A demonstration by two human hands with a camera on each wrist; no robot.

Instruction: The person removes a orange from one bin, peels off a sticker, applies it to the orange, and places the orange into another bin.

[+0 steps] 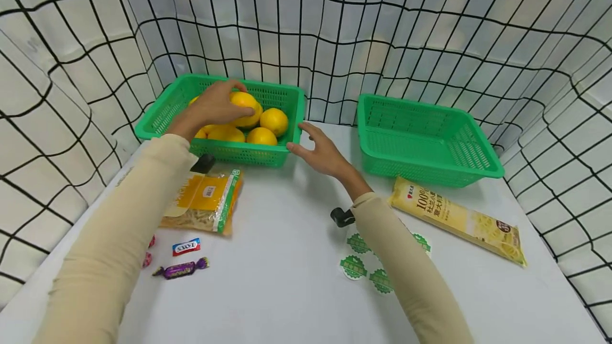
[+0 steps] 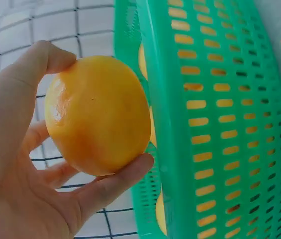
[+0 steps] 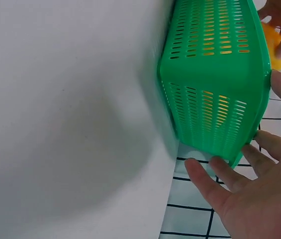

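**Orange in the left hand, over the full basket**

From my remote seat, far left first: candies [image 1: 180, 259] lie on the table [image 1: 287, 291], one partly hidden by the left sleeve, and a noodle pack [image 1: 203, 203] sits just ahead of them.

Next, the left basket [image 1: 158, 121]. My left hand [image 1: 210, 106] is over it, fingers and thumb curled round one orange [image 1: 245, 106]. The wrist view confirms it: the orange [image 2: 98, 114] is pinched between thumb and fingertips, held clear of the basket wall. At least four more oranges [image 1: 273, 121] lie in the basket below.

Moving right, my right hand [image 1: 321, 152] is spread wide, holding nothing, fingers straight at the basket's near right corner. Its wrist view shows the fingertips [image 3: 200, 172] right by that corner [image 3: 220, 144]; touching or just short, I can't tell.

Then the right basket [image 1: 430, 166], nothing visible in it, with a yellow packet [image 1: 459, 219] in front and green stickers [image 1: 354, 267] beside my right sleeve.

My read on progress: early. One orange is lifted, nothing has reached the right basket, and the rest of the fruit waits.

Hard to make out: the exact orange count, since my hand covers part of the pile, and the print on the packets.
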